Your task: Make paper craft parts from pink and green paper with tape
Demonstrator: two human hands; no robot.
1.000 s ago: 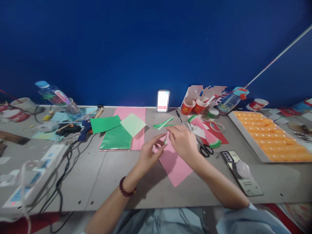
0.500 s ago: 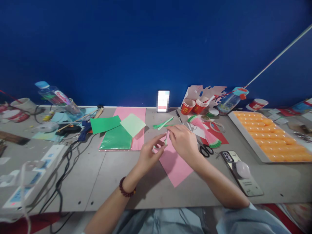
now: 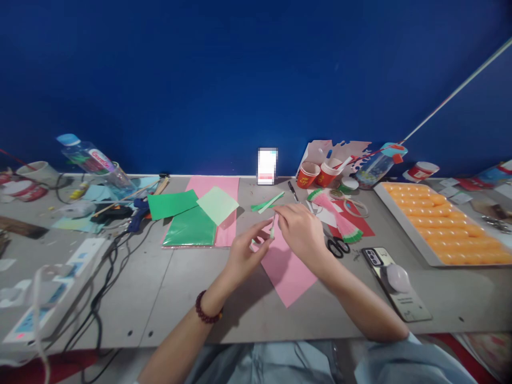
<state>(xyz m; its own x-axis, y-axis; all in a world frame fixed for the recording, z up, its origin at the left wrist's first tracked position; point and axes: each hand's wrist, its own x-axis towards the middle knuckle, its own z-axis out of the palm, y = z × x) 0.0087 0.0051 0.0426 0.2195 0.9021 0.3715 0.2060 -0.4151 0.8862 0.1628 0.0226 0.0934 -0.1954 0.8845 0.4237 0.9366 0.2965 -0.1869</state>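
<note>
Foremost, one pink paper sheet [image 3: 288,280], flat on tabletop [image 3: 192,298]. Over its far part, left hand [image 3: 245,250] and right hand [image 3: 303,233], fingertips of both pinched on one small pale strip [image 3: 272,231] between them. Beyond: loose green paper strips [image 3: 267,203]. Farthest: lit screen [image 3: 267,164], upright before blue wall [image 3: 256,80].

Editor: What does the person wear just behind the left hand [image 3: 248,248]?

Photographer: A bracelet [image 3: 206,318] of round, dark reddish-brown beads rings the wrist, a small yellowish spot showing at its right end.

Editor: And the clothing?

Photographer: A loose, pale blue sleeve [image 3: 404,362], creased and ending near the elbow, shows at the near right. At the near middle, a softly folded garment [image 3: 288,362] appears in a similar pale blue, marked by thin dark lines; whether cords or creases is unclear.
</note>
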